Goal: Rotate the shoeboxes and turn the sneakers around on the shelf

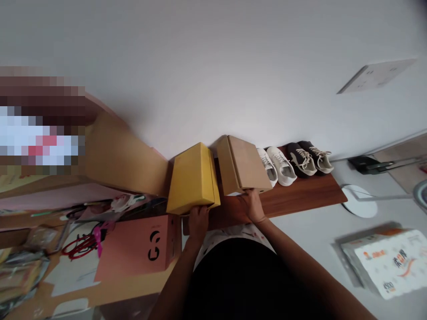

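Right at the fingers of the left hand (199,223), a yellow cardboard box (193,180), those fingers curled around its near lower edge, partly closed and pressed against the card, with the thumb out of sight (so no telling how firm the hold is). At the fingers of the right hand (253,205), a kraft-brown box (244,163), its near edge under bent, slightly spread fingers, the hand half open and the thumb again hidden. Between the two sets of fingers, a stretch of reddish-brown wooden board (300,198), with both boxes standing near one another at its end. Just beyond the right hand's fingers, a pair of white sneakers (282,166) touching the kraft-brown box, then a pair of dark sneakers with cream laces (308,159) beside them. Just past the left hand's fingers, a salmon-pink box with a black logo (140,246), and farther off, a tall tan cardboard panel (123,155). Well away from the right hand's fingers, a paper-wrapped tissue pack (390,262) on the floor. Step in hand, by the look of it: both boxes held at once at their near edges. Any shift from this hold calling for fingers set deeper under each box, clear of the sneakers.
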Available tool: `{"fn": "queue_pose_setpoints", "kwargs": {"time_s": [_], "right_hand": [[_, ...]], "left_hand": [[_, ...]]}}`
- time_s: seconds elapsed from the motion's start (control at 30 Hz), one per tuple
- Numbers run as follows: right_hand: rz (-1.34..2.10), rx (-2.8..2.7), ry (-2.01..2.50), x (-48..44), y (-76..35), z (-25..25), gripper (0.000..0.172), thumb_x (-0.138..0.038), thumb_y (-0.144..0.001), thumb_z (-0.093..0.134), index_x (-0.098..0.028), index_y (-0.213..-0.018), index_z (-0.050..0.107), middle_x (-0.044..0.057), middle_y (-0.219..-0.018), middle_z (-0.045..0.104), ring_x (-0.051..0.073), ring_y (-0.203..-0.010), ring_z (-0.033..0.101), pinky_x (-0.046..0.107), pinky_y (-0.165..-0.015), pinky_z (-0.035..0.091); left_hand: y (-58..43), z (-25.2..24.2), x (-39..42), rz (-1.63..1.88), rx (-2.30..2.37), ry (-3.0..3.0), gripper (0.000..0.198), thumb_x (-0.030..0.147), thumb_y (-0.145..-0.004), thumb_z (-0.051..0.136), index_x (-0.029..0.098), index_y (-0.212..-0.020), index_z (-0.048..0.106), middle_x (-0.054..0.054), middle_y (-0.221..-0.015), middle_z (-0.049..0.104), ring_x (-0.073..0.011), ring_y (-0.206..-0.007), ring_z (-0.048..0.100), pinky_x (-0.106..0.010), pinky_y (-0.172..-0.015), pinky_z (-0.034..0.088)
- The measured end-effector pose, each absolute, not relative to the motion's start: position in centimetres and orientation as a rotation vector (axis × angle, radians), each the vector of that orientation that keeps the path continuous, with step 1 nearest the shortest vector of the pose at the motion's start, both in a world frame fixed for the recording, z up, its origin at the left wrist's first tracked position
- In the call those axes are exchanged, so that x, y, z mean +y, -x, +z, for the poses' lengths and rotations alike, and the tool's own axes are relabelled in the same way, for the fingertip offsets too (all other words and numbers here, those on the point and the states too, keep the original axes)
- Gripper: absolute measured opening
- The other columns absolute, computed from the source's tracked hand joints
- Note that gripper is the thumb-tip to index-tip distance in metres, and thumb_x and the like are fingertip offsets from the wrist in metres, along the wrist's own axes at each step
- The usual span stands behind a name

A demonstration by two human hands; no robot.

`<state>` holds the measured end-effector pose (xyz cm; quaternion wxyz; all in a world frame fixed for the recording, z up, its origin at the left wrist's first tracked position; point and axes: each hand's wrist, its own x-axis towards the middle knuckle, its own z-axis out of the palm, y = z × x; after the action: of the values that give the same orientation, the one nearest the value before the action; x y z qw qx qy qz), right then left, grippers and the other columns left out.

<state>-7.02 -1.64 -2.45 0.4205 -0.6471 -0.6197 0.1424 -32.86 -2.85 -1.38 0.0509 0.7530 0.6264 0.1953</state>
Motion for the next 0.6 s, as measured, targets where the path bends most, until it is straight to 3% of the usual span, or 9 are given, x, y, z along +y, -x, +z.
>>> {"fn": "queue_pose_setpoints", "kwargs": {"time_s": [0.07,0.17,0.3,0.43,0.6], "right_hand": [[0.389,-1.792,1.686,-1.4,7.3,-3.7,0.017,-0.016,-0.093,0.051,-0.019,-0.108,0.059,0.010,-0.098,0.062,0.025,-0.095,0.059,0.040,-0.089,0.051],[0.449,-2.015,1.799,-1.3,7.6,-5.0,0.024,-0.008,-0.093,0.046,-0.020,-0.104,0.063,0.010,-0.097,0.065,0.025,-0.095,0.059,0.037,-0.090,0.048],[0.592,-2.092,1.954,-0.7,7.7,-5.5,0.029,-0.009,-0.095,0.044,-0.020,-0.110,0.065,0.011,-0.106,0.069,0.024,-0.102,0.059,0.032,-0.093,0.045],[0.723,-2.039,2.067,0.5,7.4,-5.1,0.033,-0.011,-0.095,0.046,-0.021,-0.120,0.064,0.013,-0.115,0.071,0.026,-0.110,0.059,0.031,-0.095,0.042],[0.813,-1.944,2.020,1.0,7.0,-4.5,0.031,-0.012,-0.092,0.050,-0.021,-0.114,0.069,0.013,-0.112,0.071,0.027,-0.112,0.059,0.033,-0.098,0.044]], "left_hand": [[32.8,-2.9,-2.6,0.393,1.819,-2.379,0.024,0.019,-0.095,0.049,0.020,-0.103,0.072,-0.010,-0.094,0.065,-0.0229,-0.091,0.062,-0.035,-0.087,0.051],[32.9,-4.6,-2.5,0.218,1.663,-2.354,0.031,0.009,-0.091,0.048,0.021,-0.107,0.072,-0.009,-0.099,0.066,-0.0219,-0.095,0.062,-0.034,-0.095,0.049],[32.5,-5.3,-2.4,0.454,1.627,-1.948,0.036,0.002,-0.084,0.049,0.024,-0.101,0.072,-0.010,-0.103,0.066,-0.0245,-0.103,0.062,-0.039,-0.106,0.044],[31.3,-4.7,-1.6,0.675,1.598,-1.370,0.036,-0.002,-0.075,0.053,0.027,-0.087,0.072,-0.010,-0.105,0.068,-0.0281,-0.120,0.056,-0.043,-0.118,0.031],[29.8,-3.3,-1.9,0.656,1.669,-1.199,0.034,0.001,-0.071,0.059,0.023,-0.094,0.071,-0.014,-0.117,0.065,-0.0322,-0.132,0.046,-0.047,-0.119,0.025]]}}
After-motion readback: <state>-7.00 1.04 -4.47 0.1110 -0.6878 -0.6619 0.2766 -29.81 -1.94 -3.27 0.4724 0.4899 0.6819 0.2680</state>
